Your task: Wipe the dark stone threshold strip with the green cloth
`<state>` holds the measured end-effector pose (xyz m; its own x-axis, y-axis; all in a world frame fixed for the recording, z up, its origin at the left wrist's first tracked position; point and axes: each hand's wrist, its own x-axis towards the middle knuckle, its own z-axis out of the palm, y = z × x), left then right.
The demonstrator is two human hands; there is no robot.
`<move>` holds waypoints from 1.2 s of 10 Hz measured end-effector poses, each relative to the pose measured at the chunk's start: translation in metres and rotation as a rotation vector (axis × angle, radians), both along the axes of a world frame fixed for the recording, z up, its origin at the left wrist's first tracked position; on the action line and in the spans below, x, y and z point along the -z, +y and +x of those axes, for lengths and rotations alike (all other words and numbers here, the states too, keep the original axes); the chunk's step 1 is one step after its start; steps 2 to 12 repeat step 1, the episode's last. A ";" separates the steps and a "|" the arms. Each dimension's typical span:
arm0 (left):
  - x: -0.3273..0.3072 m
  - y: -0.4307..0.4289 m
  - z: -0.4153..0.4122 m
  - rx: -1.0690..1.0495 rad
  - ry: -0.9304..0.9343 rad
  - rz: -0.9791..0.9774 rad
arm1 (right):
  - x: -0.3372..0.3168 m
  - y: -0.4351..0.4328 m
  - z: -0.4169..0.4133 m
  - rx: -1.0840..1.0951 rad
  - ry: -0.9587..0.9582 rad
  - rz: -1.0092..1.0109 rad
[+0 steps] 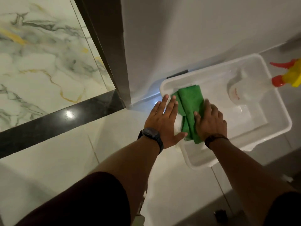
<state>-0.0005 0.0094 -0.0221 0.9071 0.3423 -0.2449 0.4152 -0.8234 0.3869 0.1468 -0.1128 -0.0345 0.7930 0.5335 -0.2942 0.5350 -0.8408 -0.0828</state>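
A pale glossy tiled floor [123, 160] fills the lower half of the view, seen from above by a crouching or bending person. At upper left lies a white marble floor with grey and gold veins [40, 62], blurred by motion. Between the two floors runs the dark polished stone threshold strip [53, 123], slanting from the lower left edge up toward the middle, with a bright light spot reflected on it; its left end is cut off by the frame. A dark brown door frame [104, 46] rises from the strip's upper end beside a white wall [179, 38].

To the right, a white rectangular plastic tub [276, 115] sits on the floor. Inside it lies a clear plastic spray bottle [241, 88] on its side, its red and yellow trigger head [290, 75] reaching over the rim and partly cut off at the right edge.

The folded green cloth [190, 101] rests over the tub's near-left rim, well apart from the strip. The right hand [210, 121] presses flat on it, fingers spread, blurred. The left hand [164, 123], wearing a dark wristwatch [151, 136], lies open with its thumb touching the cloth's near end. Neither grip is closed around the cloth.
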 end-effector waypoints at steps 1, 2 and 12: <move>-0.005 -0.002 0.000 -0.010 0.013 0.017 | 0.000 -0.004 -0.004 -0.087 -0.015 -0.095; -0.005 -0.002 0.000 -0.010 0.013 0.017 | 0.000 -0.004 -0.004 -0.087 -0.015 -0.095; -0.005 -0.002 0.000 -0.010 0.013 0.017 | 0.000 -0.004 -0.004 -0.087 -0.015 -0.095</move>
